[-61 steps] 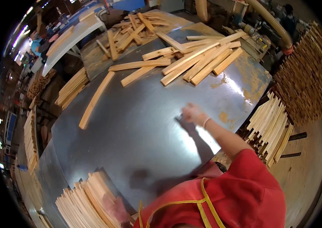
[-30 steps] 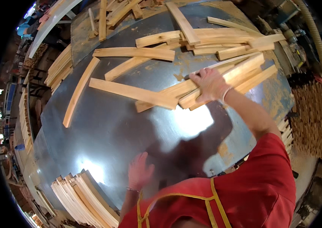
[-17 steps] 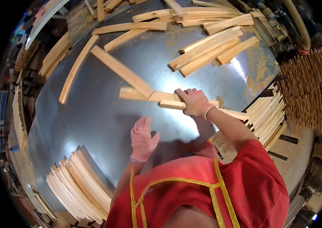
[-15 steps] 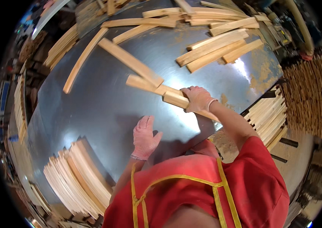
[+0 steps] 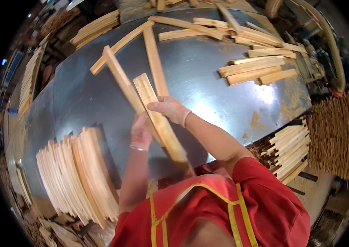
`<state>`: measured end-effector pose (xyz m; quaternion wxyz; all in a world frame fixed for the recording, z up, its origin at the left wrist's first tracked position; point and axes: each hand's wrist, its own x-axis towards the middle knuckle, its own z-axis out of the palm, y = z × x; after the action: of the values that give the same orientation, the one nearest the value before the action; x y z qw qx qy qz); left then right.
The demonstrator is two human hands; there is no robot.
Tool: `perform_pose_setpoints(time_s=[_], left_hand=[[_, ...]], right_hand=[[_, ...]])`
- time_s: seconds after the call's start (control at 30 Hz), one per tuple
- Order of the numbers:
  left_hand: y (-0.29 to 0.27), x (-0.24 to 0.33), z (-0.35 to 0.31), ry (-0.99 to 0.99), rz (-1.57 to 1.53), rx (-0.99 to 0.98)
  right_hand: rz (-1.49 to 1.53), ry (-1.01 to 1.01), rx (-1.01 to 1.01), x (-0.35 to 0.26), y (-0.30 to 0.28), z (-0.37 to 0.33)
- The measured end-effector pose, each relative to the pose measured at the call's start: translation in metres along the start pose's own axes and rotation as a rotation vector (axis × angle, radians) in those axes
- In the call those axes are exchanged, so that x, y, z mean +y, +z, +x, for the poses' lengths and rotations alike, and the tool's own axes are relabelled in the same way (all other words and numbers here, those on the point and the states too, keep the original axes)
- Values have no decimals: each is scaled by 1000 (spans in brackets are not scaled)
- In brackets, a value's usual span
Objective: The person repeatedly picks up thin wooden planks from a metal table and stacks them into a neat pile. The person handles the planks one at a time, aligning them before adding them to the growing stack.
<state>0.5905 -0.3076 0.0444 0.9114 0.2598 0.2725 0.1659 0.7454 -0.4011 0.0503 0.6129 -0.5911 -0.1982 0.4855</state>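
Wooden slats (image 5: 143,83) are slanting side by side over the metal tabletop (image 5: 199,78), their near ends pointing toward the red garment (image 5: 265,193) with its yellow trim. The right hand (image 5: 173,111) is grasping the right-hand slat (image 5: 164,131) of this pair, its digits curling over the edge. The left hand (image 5: 140,133) is overlapping the left-hand slat (image 5: 119,74) along its lower part; blur is hiding the fingers, so I cannot tell whether they are gripping it. Just behind, a third slat (image 5: 154,61) is lying on the tabletop, its near end reaching to the right hand. Farther out, another slat (image 5: 126,42) is crossing the far end of the left-hand slat, and loose boards (image 5: 252,67) are resting in a scattered group at the upper right, beside patches of sawdust (image 5: 255,119). A stack of strips (image 5: 75,177) is standing at the lower left, on the left hand's side. Beyond the tabletop's right edge, a pale pile (image 5: 291,150) is sitting near a tall brown stack (image 5: 339,136), with a ribbed hose (image 5: 334,57) hanging above.
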Motion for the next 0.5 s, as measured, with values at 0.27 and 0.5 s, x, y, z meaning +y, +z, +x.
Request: perform_pose_setpoints(time_s=[0.27,0.5], left_hand=[[24,-37,-18,145,1240,254],[80,-105,-13,125,1920,385]], right_hand=[[-437,236,687,-43,-121,8],[-970,-172,344,-49,-211,-34]])
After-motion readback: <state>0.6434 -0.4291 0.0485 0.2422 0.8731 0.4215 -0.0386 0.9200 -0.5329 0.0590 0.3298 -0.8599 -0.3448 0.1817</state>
